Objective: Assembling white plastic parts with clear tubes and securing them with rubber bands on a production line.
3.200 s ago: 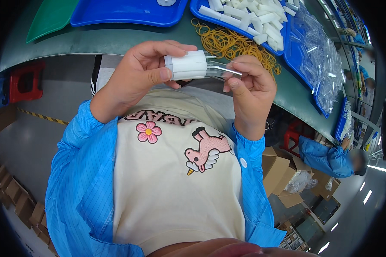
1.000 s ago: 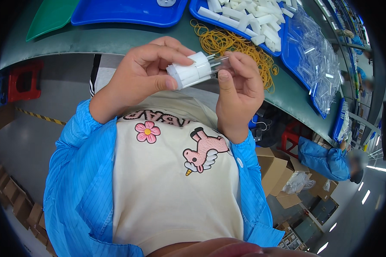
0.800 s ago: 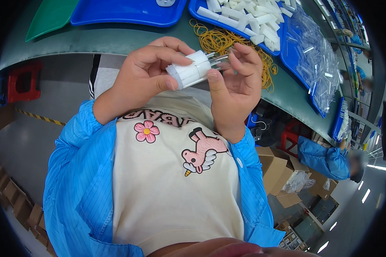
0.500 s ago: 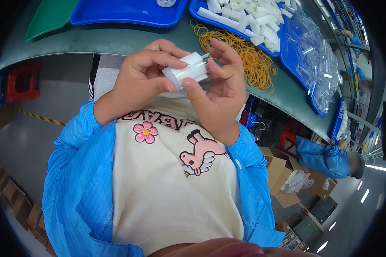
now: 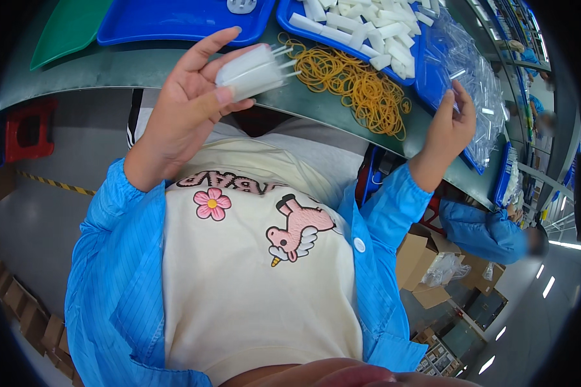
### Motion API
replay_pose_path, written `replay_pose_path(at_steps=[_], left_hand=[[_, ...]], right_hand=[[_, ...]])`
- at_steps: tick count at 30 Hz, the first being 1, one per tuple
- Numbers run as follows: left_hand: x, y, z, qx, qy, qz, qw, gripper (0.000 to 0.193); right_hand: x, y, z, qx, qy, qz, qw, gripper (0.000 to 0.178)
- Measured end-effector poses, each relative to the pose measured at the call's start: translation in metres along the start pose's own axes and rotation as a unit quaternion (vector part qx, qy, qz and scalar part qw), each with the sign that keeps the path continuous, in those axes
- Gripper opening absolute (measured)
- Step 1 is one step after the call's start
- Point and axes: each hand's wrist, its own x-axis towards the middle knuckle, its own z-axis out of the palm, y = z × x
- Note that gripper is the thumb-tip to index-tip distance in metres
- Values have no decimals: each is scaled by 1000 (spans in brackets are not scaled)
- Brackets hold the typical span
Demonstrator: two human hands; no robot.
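Observation:
My left hand [image 5: 197, 97] grips a white cylindrical plastic part [image 5: 248, 72] between thumb and fingers, tilted above the table's near edge. Several thin, clear prongs [image 5: 290, 63] stick out of its right end. My right hand [image 5: 450, 126] is over the near edge of a blue tray [image 5: 432, 84] at the right, filled with thin clear plastic tubes [image 5: 474, 84]. Its fingers are bent, with thumb and forefinger slightly apart, and I see nothing between them.
A heap of yellow rubber bands [image 5: 361, 90] lies on the green table [image 5: 129, 71]. Behind it, a blue tray [image 5: 332, 42] holds white plastic pieces [image 5: 368, 26]. Another blue tray [image 5: 174, 26], holding a white round part [image 5: 241, 6], and a green tray [image 5: 68, 32] stand at the left. A co-worker [image 5: 478, 231] is at the far right.
My right hand has let go of the white part and moved right to the tray of clear tubes. My left hand has shifted left and up, still holding the part.

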Motion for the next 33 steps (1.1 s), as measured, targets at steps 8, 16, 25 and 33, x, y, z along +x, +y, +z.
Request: replay_pose_path(at_steps=[8,16,25,33], left_hand=[[3,-2,-6,-2,-21,-64,998,67],[5,-5,0,60,-15,-28,998,48],[7,-9,-1,80,-35,-23,996,50],[8,-8,5,116,-56,-38,991,51]], right_hand=[[32,14,20,-110,-211,3,971,29],[17,15,34,-30,-144,90,985,30],[-22,-40,19,301,-102,115,941,22],[-79,-98,23,475,-259,152,827,19]])
